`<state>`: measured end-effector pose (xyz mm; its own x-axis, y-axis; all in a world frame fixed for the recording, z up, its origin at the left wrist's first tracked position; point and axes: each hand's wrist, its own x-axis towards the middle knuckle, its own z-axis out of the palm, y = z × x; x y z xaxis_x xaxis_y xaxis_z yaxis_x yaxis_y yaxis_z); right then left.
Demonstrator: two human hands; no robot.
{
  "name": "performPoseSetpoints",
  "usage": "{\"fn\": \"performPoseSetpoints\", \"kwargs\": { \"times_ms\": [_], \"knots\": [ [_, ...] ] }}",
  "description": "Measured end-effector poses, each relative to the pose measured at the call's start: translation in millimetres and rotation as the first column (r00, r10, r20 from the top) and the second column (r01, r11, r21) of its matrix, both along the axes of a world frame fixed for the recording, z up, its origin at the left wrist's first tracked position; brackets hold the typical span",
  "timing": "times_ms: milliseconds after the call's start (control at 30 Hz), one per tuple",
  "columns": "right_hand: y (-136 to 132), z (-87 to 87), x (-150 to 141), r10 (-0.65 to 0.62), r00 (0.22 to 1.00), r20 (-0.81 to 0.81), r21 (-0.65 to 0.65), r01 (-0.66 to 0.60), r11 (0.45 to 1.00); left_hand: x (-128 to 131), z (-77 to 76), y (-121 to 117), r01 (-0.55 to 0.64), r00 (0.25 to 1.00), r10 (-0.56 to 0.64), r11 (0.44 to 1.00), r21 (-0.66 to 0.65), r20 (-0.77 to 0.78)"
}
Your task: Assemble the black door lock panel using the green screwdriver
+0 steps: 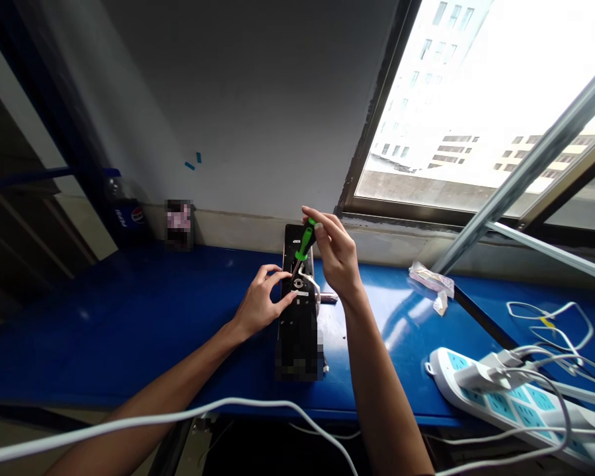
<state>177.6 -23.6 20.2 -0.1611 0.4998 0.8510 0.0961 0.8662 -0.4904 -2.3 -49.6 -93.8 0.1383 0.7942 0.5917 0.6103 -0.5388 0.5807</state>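
Note:
A long black device panel (300, 337) lies on the blue table, its far end near the wall; it looks like an electronic door lock housing. White wires (313, 281) and a small round silver part (298, 283) show on its upper half. My right hand (338, 254) is closed around the top of a green and black screwdriver (305, 241), which stands tilted with its shaft pointing down at the panel. Beside the tip, my left hand (265, 297) rests on the panel's left side, thumb and index finger apart. The exact point where the tip meets the panel is hard to see.
A white power strip (515, 403) with plugs and cables lies at the right. Behind it are loose white cable (550, 324) and a clear plastic packet (431, 279). A Pepsi bottle (123, 211) stands back left. A white cable (228, 401) crosses the foreground.

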Motion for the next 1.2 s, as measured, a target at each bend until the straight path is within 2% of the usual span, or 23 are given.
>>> {"fn": "performPoseSetpoints", "kwargs": {
  "times_ms": [100,167,267,300,333,433,500,633,667,700,833,867,933,1033,1067,1133,1200],
  "knots": [
    [-0.3,0.7,1.2,0.121,0.993,0.002,-0.062,-0.121,0.991,0.0,-0.7,-0.4,-0.001,1.000,0.001,1.000,0.000,0.004],
    [-0.5,1.3,0.5,0.052,0.999,-0.014,-0.039,-0.053,0.998,0.2,-1.0,-0.6,0.002,1.000,-0.002,1.000,-0.001,0.008],
    [-1.2,2.5,-1.2,-0.128,0.992,-0.020,0.042,0.129,0.991,0.5,-0.8,-0.3,0.008,1.000,-0.008,1.000,-0.003,0.014],
    [-1.7,2.8,-1.7,-0.144,0.990,-0.007,0.058,0.144,0.988,0.5,-0.6,-0.1,0.009,1.000,-0.009,1.000,-0.001,0.015],
    [-2.3,3.1,-2.0,-0.123,0.992,0.010,0.062,0.122,0.991,0.6,-0.5,0.1,0.009,1.000,-0.009,1.000,-0.001,0.014],
    [-4.7,3.3,-2.9,0.049,0.997,0.058,-0.005,-0.049,0.999,0.9,-0.7,0.2,0.007,1.000,-0.007,1.000,-0.005,0.015],
    [-5.7,3.0,-3.9,0.085,0.995,0.048,-0.050,-0.083,0.995,1.2,-1.4,-0.2,0.005,1.000,-0.005,1.000,-0.005,0.021],
    [-3.8,3.0,-5.3,-0.124,0.992,0.002,0.010,0.124,0.992,1.5,-3.4,-0.5,-0.004,1.000,0.004,1.000,0.008,0.027],
    [-3.1,3.2,-5.0,-0.143,0.990,0.003,0.027,0.143,0.989,1.5,-3.9,-0.3,-0.005,1.000,0.005,1.000,0.011,0.027],
    [-2.6,3.5,-4.4,-0.124,0.992,0.012,0.037,0.123,0.992,1.4,-4.2,0.0,-0.006,1.000,0.005,1.000,0.014,0.027],
    [-4.3,5.1,-2.6,0.128,0.990,0.064,-0.017,-0.128,0.992,1.3,-4.1,0.9,-0.002,1.000,0.002,1.000,0.025,0.022],
    [-5.4,5.5,-3.2,0.147,0.987,0.066,-0.027,-0.146,0.989,1.4,-3.9,1.0,-0.002,1.000,0.002,1.000,0.026,0.019],
    [-7.1,6.5,-5.9,0.078,0.995,0.068,-0.006,-0.078,0.997,1.5,-3.5,1.1,-0.007,1.000,0.006,1.000,0.028,0.014],
    [-7.8,8.0,-11.2,-0.137,0.990,0.038,0.058,0.135,0.989,1.8,-3.6,1.4,-0.012,1.000,0.011,1.000,0.028,0.018],
    [-7.6,8.6,-12.4,-0.173,0.984,0.034,0.064,0.171,0.983,1.8,-3.8,1.6,-0.008,1.000,0.008,1.000,0.026,0.021],
    [-7.1,9.5,-13.1,-0.136,0.989,0.059,0.055,0.132,0.990,1.9,-4.2,1.8,0.000,1.000,0.000,1.000,0.021,0.027],
    [-6.7,9.9,-12.1,-0.006,0.996,0.088,0.007,0.005,1.000,2.1,-4.2,1.8,-0.002,1.000,0.001,1.000,0.020,0.029]
  ]
}}
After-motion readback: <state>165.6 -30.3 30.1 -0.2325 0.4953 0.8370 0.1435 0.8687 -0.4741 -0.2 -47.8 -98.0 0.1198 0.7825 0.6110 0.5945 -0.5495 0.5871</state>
